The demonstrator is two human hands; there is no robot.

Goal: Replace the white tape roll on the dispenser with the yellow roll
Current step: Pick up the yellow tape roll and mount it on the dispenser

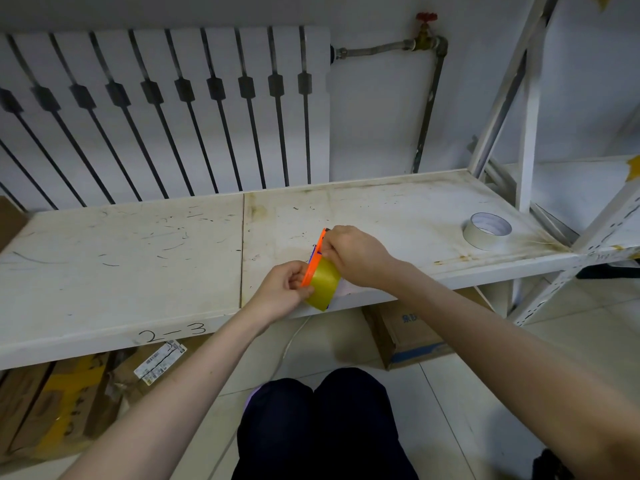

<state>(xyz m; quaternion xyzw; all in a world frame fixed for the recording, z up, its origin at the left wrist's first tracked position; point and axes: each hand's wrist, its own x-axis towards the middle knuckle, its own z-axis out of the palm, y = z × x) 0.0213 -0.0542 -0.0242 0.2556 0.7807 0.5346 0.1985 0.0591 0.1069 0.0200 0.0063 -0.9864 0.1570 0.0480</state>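
Soft, even, cool light; sharp centre, wide-angle bending at edges.

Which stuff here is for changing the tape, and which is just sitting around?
For the job:
yellow tape roll
orange dispenser
white tape roll
left hand
right hand

Just lying about:
cardboard boxes under the shelf
radiator
red-handled valve

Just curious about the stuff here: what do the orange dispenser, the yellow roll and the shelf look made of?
Orange dispenser: likely plastic, bright uniform colour. Yellow tape roll: glossy, slightly translucent film, probably plastic packing tape. Shelf: seemingly white-painted metal, scuffed and stained.
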